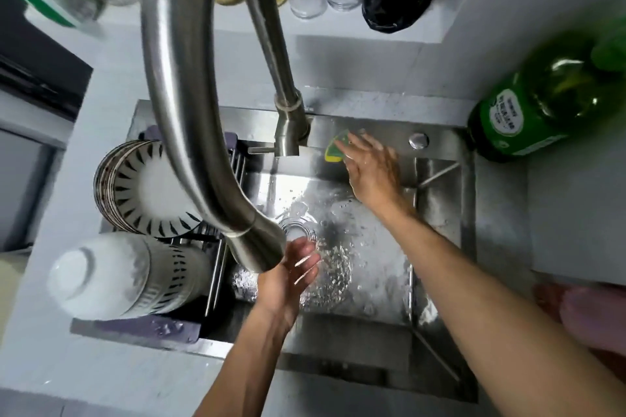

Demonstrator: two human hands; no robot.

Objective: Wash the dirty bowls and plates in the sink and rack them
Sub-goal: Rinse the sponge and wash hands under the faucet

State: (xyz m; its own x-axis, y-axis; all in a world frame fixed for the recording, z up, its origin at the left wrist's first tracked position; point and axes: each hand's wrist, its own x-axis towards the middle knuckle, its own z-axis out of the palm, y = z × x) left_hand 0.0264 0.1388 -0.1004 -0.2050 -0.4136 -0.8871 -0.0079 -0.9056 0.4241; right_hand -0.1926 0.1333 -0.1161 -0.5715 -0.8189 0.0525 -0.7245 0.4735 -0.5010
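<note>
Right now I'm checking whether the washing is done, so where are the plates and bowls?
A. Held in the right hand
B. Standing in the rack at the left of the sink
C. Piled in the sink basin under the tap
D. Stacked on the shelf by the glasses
B: the plates and bowls sit in the rack, the sink basin holds only running water, and the right hand touches a sponge.
</note>
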